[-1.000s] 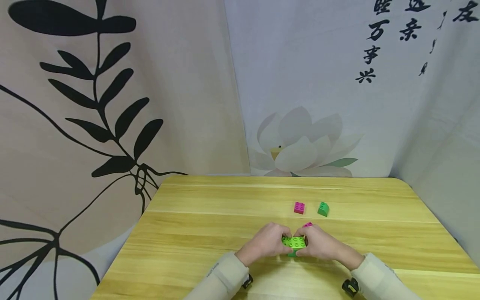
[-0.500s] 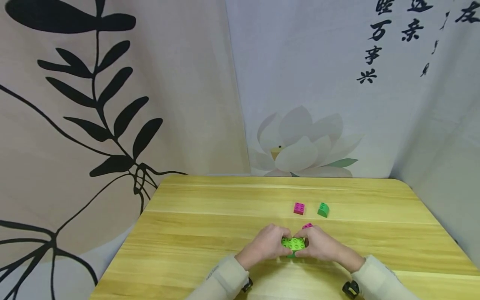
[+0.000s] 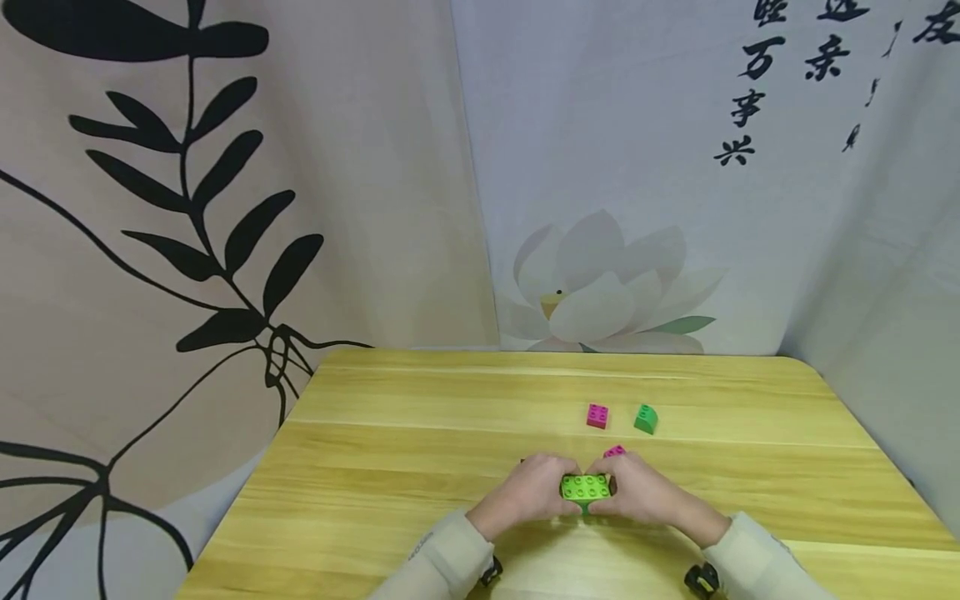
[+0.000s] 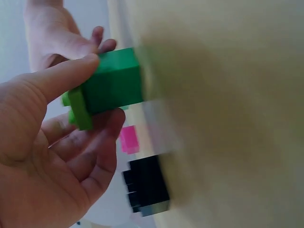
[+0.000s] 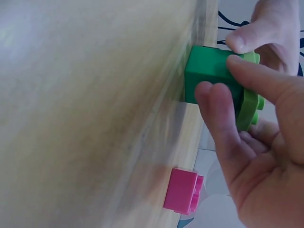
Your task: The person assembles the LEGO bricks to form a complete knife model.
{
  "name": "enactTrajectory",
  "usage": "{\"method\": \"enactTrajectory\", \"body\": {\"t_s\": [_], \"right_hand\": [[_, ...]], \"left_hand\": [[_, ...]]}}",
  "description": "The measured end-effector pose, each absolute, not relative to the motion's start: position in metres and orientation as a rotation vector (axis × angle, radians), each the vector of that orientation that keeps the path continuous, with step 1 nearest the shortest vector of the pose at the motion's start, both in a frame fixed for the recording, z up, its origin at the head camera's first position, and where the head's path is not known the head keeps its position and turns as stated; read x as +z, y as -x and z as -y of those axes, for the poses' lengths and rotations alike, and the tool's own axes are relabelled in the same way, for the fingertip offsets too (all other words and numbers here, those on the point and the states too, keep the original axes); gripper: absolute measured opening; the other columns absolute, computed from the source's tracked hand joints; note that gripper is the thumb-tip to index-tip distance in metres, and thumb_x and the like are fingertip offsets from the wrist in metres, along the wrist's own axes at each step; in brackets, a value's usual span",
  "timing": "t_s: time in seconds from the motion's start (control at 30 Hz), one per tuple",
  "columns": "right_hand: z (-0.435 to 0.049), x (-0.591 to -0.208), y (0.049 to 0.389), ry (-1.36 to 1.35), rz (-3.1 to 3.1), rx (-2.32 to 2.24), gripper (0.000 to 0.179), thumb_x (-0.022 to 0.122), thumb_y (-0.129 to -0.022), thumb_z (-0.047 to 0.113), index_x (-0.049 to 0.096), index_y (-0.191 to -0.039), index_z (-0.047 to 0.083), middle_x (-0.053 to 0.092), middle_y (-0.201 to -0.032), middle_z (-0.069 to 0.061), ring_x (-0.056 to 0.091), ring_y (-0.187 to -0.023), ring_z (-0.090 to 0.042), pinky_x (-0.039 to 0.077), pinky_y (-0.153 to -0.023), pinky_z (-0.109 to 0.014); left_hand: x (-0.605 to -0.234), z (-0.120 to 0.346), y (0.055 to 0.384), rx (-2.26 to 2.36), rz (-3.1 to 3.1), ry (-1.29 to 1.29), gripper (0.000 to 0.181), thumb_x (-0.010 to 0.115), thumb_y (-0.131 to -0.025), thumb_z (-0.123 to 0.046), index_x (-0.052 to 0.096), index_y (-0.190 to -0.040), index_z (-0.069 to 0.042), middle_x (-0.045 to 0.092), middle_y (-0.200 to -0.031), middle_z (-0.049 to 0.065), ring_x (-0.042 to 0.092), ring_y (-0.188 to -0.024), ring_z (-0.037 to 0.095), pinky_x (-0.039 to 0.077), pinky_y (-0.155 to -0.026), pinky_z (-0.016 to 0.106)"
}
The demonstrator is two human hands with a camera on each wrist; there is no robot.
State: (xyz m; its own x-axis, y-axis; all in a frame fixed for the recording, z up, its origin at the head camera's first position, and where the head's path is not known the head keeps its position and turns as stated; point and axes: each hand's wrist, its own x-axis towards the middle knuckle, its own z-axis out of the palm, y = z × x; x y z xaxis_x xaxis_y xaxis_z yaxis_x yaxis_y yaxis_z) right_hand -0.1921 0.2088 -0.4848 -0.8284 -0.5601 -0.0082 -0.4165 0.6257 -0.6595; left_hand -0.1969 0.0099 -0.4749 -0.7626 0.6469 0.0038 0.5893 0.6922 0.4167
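Note:
Both hands hold a small stack of toy building bricks from its two sides, low over the table. On top is a light green brick [image 3: 586, 487] with studs, flush against a taller dark green brick [image 4: 118, 78]. My left hand [image 3: 534, 492] pinches the left side, its thumb at the seam and its fingers curled round the other side. From the right, my right hand [image 3: 639, 490] grips the stack with thumb and fingers. In the right wrist view the dark green brick [image 5: 204, 69] stands close to the table surface.
On the wooden table [image 3: 390, 433], a pink brick [image 3: 597, 416] and a green brick with a sloped side [image 3: 646, 418] lie farther back. Another pink brick [image 3: 615, 451] shows just behind my right hand. A black brick [image 4: 148, 185] stands beyond my left hand.
The light green brick has gone from slightly skewed to squared up in the head view. My left hand has shifted slightly down and left; both hands keep their hold.

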Motion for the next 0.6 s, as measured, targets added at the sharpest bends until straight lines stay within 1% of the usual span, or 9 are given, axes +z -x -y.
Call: {"method": "enactTrajectory", "body": {"t_s": [0.13,0.3,0.43,0.6], "right_hand": [[-0.209,-0.485,0.193,0.79,-2.635,-0.991,0.033,0.08,-0.074,0.025,0.069,-0.101,0.011,0.059,-0.085,0.011,0.053,-0.067,-0.005,0.048,-0.058,-0.023],[-0.21,-0.485,0.191,0.805,-2.624,-1.014,0.034,0.08,-0.074,0.021,0.068,-0.103,0.01,0.059,-0.086,0.009,0.054,-0.066,-0.005,0.049,-0.057,-0.023],[-0.216,-0.479,0.189,0.853,-2.595,-1.049,0.037,0.079,-0.075,0.014,0.066,-0.108,0.005,0.06,-0.092,0.006,0.057,-0.072,-0.008,0.051,-0.061,-0.023],[-0.229,-0.469,0.188,0.879,-2.629,-1.025,0.039,0.078,-0.077,0.013,0.064,-0.112,0.001,0.061,-0.096,0.003,0.057,-0.081,-0.013,0.049,-0.064,-0.025]], "left_hand": [[-0.479,-0.009,0.199,0.635,-2.727,-1.0,0.033,0.079,-0.076,-0.032,0.068,-0.102,-0.016,0.059,-0.079,-0.014,0.047,-0.063,-0.002,0.039,-0.056,0.014],[-0.482,-0.008,0.202,0.648,-2.72,-0.998,0.034,0.078,-0.077,-0.035,0.069,-0.103,-0.016,0.06,-0.08,-0.015,0.047,-0.063,-0.003,0.039,-0.057,0.014],[-0.481,-0.007,0.203,0.635,-2.719,-1.008,0.035,0.078,-0.076,-0.035,0.07,-0.104,-0.016,0.061,-0.081,-0.014,0.047,-0.064,-0.002,0.039,-0.059,0.014],[-0.479,-0.006,0.203,0.634,-2.715,-1.002,0.035,0.079,-0.076,-0.034,0.07,-0.103,-0.015,0.06,-0.078,-0.014,0.047,-0.063,-0.001,0.039,-0.059,0.014]]}}
